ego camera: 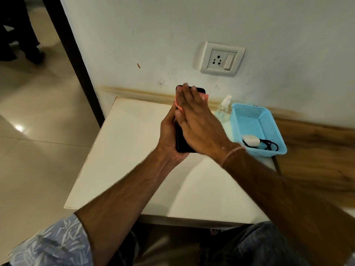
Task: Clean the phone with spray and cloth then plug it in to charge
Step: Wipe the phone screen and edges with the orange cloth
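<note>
A black phone point(182, 144) is held upright above the table, gripped from behind and below by my left hand point(169, 137). My right hand point(194, 120) lies flat over the phone's face and presses a pink cloth point(206, 96) against it; only the cloth's edges show around my fingers. A clear spray bottle point(223, 108) with a white nozzle stands on the table to the right, next to the basket. A white charger plug point(249, 140) with a black cable point(270, 145) lies inside the basket. The wall socket point(221, 59) sits above the table.
A blue plastic basket point(269, 121) stands at the table's right back corner. The white table point(124, 150) is pushed against the wall. A dark door frame point(76, 60) and tiled floor lie to the left. My knees are under the front edge.
</note>
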`<state>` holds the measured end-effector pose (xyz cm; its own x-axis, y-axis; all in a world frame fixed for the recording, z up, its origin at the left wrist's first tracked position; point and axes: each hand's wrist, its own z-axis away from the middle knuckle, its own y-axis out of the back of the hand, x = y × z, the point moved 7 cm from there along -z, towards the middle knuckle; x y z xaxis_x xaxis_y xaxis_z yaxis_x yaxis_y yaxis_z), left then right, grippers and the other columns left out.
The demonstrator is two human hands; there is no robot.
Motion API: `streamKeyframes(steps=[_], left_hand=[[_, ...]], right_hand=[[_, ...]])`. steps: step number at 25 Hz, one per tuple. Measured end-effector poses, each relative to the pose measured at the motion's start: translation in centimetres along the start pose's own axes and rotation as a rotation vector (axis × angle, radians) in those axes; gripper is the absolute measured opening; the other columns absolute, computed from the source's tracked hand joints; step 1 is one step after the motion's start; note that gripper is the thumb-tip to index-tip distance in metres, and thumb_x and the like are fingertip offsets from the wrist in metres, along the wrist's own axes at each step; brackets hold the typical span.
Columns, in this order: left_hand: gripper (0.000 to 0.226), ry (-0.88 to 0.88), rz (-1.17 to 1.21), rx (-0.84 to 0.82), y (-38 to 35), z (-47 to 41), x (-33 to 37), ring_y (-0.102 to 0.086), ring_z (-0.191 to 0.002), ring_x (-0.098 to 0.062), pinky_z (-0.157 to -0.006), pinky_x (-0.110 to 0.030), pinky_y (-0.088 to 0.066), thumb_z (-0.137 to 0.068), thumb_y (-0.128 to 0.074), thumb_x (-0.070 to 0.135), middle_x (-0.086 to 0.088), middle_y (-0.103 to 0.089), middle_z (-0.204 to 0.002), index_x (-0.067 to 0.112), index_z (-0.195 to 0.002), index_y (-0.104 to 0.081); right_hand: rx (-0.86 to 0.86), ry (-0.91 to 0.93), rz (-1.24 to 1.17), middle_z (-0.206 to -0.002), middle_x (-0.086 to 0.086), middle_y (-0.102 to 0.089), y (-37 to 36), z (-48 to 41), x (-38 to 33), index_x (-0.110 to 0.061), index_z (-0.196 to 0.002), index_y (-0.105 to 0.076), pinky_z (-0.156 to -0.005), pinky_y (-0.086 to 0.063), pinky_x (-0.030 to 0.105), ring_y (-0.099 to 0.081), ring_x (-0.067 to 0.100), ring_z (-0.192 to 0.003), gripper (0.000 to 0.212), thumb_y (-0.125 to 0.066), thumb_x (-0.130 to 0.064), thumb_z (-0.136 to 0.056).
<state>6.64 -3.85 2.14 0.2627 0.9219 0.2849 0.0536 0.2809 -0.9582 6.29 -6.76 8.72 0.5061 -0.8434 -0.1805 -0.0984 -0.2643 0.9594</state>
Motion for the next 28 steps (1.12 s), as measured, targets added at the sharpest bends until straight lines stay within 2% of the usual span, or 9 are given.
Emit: streamKeyframes(steps=[2,4,6,8,14,16,20,24,28], left_hand=[[0.054,0.055,-0.035,0.029,0.0,0.1,0.0,-0.054,-0.128,-0.024,-0.119,-0.036,-0.032,-0.107,-0.035,0.048,-0.005,-0.062,-0.131,0.014,-0.147,-0.048],[0.063,0.111,-0.101,0.024,0.0,0.2,0.2,-0.058,-0.112,-0.024,-0.106,-0.035,-0.04,-0.102,-0.036,0.058,-0.008,-0.059,-0.121,0.013,-0.146,-0.043],[0.071,0.14,-0.175,0.003,0.0,0.4,0.4,-0.059,-0.1,-0.024,-0.093,-0.035,-0.047,-0.1,-0.033,0.064,-0.01,-0.06,-0.117,0.007,-0.141,-0.044],[0.074,0.14,-0.192,-0.001,0.0,0.5,0.7,-0.059,-0.097,-0.024,-0.087,-0.036,-0.048,-0.1,-0.031,0.065,-0.012,-0.061,-0.115,0.003,-0.138,-0.047],[0.076,0.134,-0.169,-0.014,-0.2,0.3,0.6,-0.058,-0.1,-0.025,-0.089,-0.037,-0.048,-0.1,-0.033,0.065,-0.015,-0.06,-0.116,0.002,-0.141,-0.046],[0.075,0.136,-0.157,-0.036,-0.4,0.1,0.5,-0.057,-0.107,-0.027,-0.099,-0.038,-0.046,-0.1,-0.034,0.064,-0.015,-0.059,-0.121,0.005,-0.145,-0.045],[0.059,0.095,-0.095,-0.043,-0.1,-0.1,0.4,-0.051,-0.134,-0.027,-0.121,-0.04,-0.031,-0.103,-0.039,0.055,-0.011,-0.06,-0.137,0.014,-0.144,-0.053],[0.055,0.082,-0.104,-0.01,0.1,-0.1,0.0,-0.044,-0.143,-0.03,-0.123,-0.045,-0.027,-0.103,-0.045,0.051,-0.013,-0.048,-0.154,0.016,-0.145,-0.054],[0.054,0.062,-0.11,0.028,0.3,0.0,0.5,-0.051,-0.138,-0.029,-0.119,-0.045,-0.035,-0.101,-0.049,0.052,-0.011,-0.054,-0.149,0.018,-0.142,-0.058]], right_hand=[[-0.003,0.015,-0.023,-0.163,0.003,0.003,-0.3,1.9,-0.7,-0.015,-0.155,-0.005,-0.123,-0.002,0.038,0.009,0.016,-0.149,0.056,-0.02,-0.035,-0.105],[-0.006,0.032,-0.04,-0.163,0.003,0.003,-0.6,4.0,-1.4,-0.015,-0.155,-0.005,-0.123,-0.002,0.037,0.01,0.015,-0.149,0.055,-0.018,-0.035,-0.105],[-0.013,0.056,-0.009,-0.163,0.003,0.003,-0.9,6.0,-1.9,-0.015,-0.155,-0.004,-0.123,-0.003,0.036,0.01,0.015,-0.149,0.056,-0.017,-0.036,-0.104],[-0.034,0.066,0.018,-0.163,0.002,0.005,-1.3,7.6,-2.1,-0.015,-0.154,-0.002,-0.123,-0.004,0.037,0.012,0.014,-0.149,0.057,-0.016,-0.037,-0.104],[-0.008,0.076,0.047,-0.163,0.005,0.0,-0.8,8.2,-2.0,-0.012,-0.154,-0.007,-0.123,-0.009,0.038,0.007,0.017,-0.15,0.056,-0.02,-0.035,-0.104],[0.025,0.048,0.015,-0.163,0.005,0.001,-0.4,6.9,-1.6,-0.013,-0.154,-0.006,-0.123,-0.007,0.037,0.007,0.016,-0.15,0.056,-0.02,-0.035,-0.104],[0.068,-0.067,-0.028,-0.163,0.003,0.007,0.4,2.9,0.2,-0.017,-0.154,0.001,-0.122,0.002,0.036,0.011,0.016,-0.149,0.057,-0.02,-0.035,-0.105],[0.084,-0.117,-0.011,-0.163,0.006,0.004,1.5,-1.6,1.7,-0.015,-0.154,-0.002,-0.122,0.002,0.039,0.009,0.02,-0.149,0.056,-0.02,-0.037,-0.105],[0.091,-0.065,0.02,-0.163,0.007,0.004,1.5,-2.7,1.0,-0.015,-0.154,-0.003,-0.122,0.002,0.04,0.008,0.022,-0.15,0.056,-0.021,-0.035,-0.105]])
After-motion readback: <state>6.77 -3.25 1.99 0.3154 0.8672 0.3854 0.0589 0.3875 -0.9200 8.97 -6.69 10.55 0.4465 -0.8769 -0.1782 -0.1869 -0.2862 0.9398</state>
